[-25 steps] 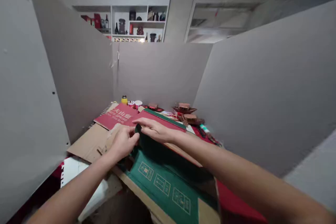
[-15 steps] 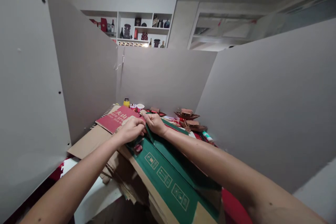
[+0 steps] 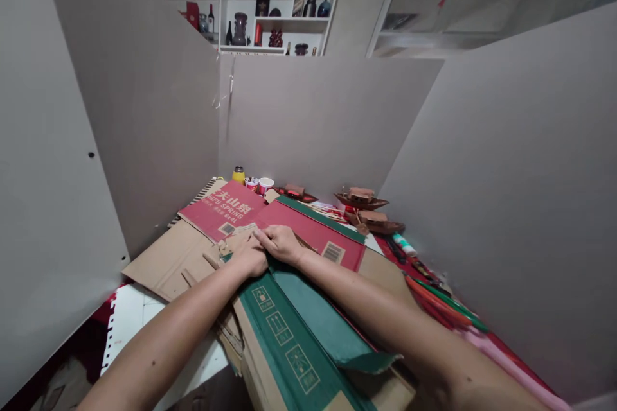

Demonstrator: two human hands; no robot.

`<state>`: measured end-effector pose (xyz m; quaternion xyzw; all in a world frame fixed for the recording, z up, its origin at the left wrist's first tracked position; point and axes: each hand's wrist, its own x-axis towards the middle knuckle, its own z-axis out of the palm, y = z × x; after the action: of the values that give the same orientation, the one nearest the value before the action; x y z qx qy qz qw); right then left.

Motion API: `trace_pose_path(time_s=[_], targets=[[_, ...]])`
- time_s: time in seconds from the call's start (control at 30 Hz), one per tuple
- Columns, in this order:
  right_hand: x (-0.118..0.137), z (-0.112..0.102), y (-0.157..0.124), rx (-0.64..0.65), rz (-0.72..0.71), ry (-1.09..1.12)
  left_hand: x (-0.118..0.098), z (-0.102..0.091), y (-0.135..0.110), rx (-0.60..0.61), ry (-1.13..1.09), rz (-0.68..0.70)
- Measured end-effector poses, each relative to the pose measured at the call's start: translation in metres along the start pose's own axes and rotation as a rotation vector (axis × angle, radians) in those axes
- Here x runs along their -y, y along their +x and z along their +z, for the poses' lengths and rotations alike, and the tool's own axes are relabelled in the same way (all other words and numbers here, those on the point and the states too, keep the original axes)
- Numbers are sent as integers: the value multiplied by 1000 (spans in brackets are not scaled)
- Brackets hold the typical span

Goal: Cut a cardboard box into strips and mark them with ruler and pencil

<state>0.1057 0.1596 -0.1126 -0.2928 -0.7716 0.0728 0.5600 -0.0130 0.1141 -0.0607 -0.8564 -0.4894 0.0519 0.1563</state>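
A green and brown cardboard box piece (image 3: pixel 289 340) with printed symbols lies across the table toward me. Both my hands meet at its far end. My left hand (image 3: pixel 250 259) is closed, fingers curled down on the cardboard edge. My right hand (image 3: pixel 279 243) is closed beside it, fingers pinching the same edge. Under and behind them lies a flattened red carton (image 3: pixel 270 218) with white lettering and a barcode. Plain brown cardboard (image 3: pixel 168 260) spreads out to the left.
Grey partition boards (image 3: pixel 308 122) wall in the table on three sides. At the back stand a yellow bottle (image 3: pixel 238 174), small cups (image 3: pixel 265 185) and wooden boat models (image 3: pixel 369 212). Coloured rods (image 3: pixel 434 295) lie along the right. A white sheet (image 3: pixel 125 327) sits at front left.
My hands have pressed the green cardboard down flatter onto the table and stayed together at its far end. The view has tilted down, showing more of the red carton.
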Motion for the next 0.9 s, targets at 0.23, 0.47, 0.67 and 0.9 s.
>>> trace_pose_path(time_s=[0.23,0.47,0.67,0.9], targets=[[-8,-1,-9,-123,-28,101,-2,8,4,85,-15,-54],[-2,-15,-18,-283,-48,200,-4,5,5,117,-38,-96],[4,-29,-27,-394,28,212,-2,11,8,101,-54,-132],[28,-68,-13,-127,-125,-100,-5,11,5,64,31,-81]])
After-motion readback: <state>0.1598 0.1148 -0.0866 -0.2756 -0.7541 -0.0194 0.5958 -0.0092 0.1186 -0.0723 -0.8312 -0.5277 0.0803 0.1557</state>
